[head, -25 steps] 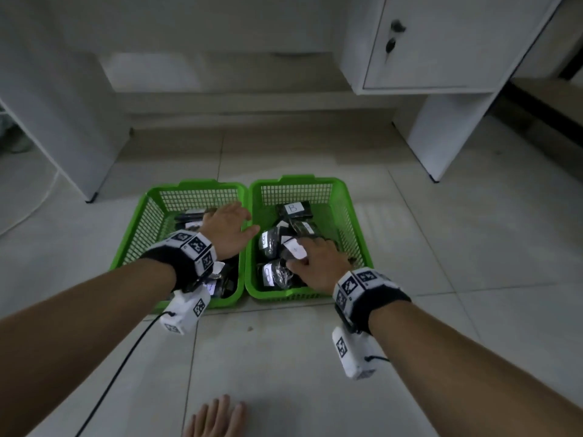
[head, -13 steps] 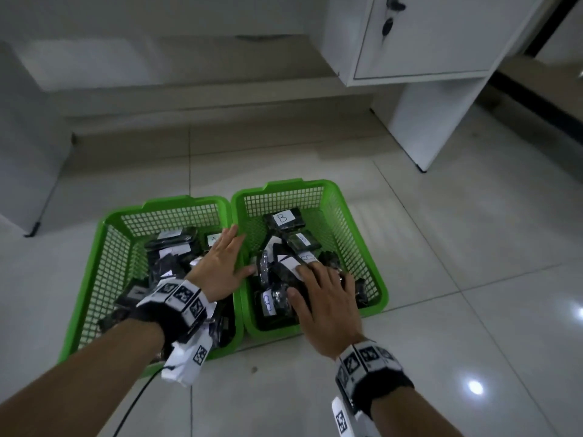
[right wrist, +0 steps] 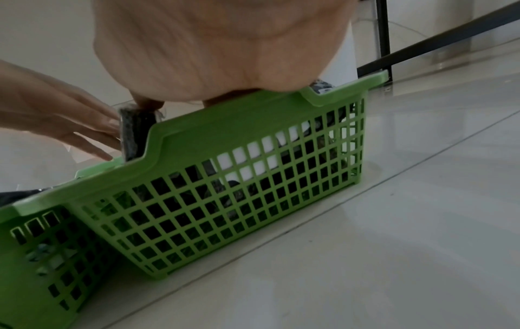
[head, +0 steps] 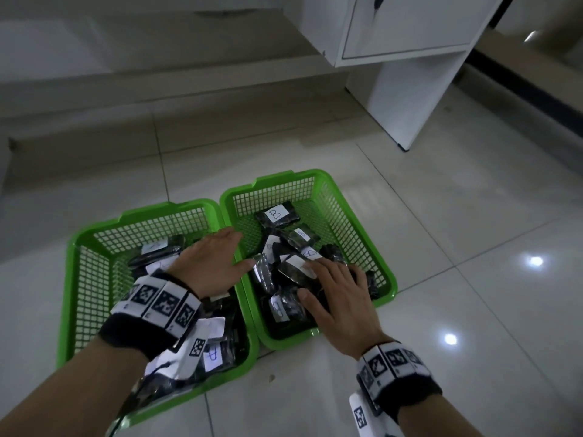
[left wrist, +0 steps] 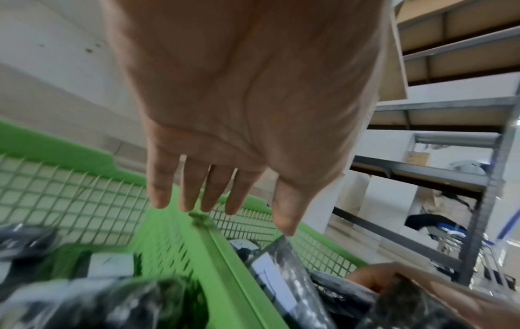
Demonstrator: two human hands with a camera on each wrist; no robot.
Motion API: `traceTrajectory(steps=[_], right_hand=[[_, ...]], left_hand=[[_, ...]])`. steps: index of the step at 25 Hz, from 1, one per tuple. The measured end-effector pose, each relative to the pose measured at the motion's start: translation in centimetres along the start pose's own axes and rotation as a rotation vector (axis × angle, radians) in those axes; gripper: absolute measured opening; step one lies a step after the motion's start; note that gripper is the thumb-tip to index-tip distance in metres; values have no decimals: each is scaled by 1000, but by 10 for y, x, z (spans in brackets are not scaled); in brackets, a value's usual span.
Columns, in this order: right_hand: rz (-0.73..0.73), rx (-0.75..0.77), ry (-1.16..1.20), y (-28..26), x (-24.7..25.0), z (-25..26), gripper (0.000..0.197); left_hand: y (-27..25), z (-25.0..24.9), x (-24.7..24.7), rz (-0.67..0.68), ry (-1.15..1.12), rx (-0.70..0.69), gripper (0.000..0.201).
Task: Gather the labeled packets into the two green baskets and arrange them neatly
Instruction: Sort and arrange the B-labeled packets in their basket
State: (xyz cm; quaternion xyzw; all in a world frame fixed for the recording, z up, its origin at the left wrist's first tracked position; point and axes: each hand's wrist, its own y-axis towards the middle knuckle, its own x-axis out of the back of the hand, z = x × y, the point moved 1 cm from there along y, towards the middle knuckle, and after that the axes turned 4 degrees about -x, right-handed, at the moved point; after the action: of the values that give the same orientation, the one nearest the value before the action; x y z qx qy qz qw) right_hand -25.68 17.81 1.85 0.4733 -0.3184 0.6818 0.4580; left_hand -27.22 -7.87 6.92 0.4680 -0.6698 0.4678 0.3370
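Both baskets are sitting side by side on the floor tiles, rims touching, and every packet in view is already lying inside one of them. So this looks like the tidy-up phase.

Left hand (head: 210,263) is hovering flat over the left basket (head: 91,263), fingers straight and together, gripping nothing. Its fingertips are reaching across the shared rim toward an upright packet (head: 262,272) standing on edge in the right basket (head: 383,272); in the right wrist view they are just at that packet's face.

Right hand (head: 339,294) is lying palm-down on the B pile, fingers spread and only slightly bent, pressing, not pinching.

Key relation: the upright packet is sitting just left of the right hand's thumb and just ahead of the left fingertips, long axis running roughly front to back along the rim. Left hand is nearer, so it is probably the one to tip it flat. Pile is still looking jumbled.
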Motion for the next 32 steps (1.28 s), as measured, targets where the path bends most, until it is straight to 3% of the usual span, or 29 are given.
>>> traceTrajectory(steps=[4,8,11,14,17,21,25,28,32], right_hand=[[-66,-45,77,2,-3,1,49],[-71,-87,144,0,-5,-1,50],[-85,-124,132,8,0,5,47],[-150,-57,117,36,18,13,35],[27,-97,284,81,32,10,19],[213,-199,216,156,23,-10,18],[344,-280,281,208,5,-5,23],[403,-332,346,218,-15,-7,27],[356,-392,510,214,-27,-12,28]], left_hand=[[4,-3,2,-3,81,-2,70],[1,6,-1,-24,57,-20,86],[3,17,4,-31,31,-30,87],[4,20,14,12,-36,-15,80],[22,15,34,32,-37,7,68],[83,8,54,-62,31,69,60],[131,0,40,10,-245,262,59],[144,2,14,-130,-341,322,64],[145,10,-13,-338,-392,251,48]])
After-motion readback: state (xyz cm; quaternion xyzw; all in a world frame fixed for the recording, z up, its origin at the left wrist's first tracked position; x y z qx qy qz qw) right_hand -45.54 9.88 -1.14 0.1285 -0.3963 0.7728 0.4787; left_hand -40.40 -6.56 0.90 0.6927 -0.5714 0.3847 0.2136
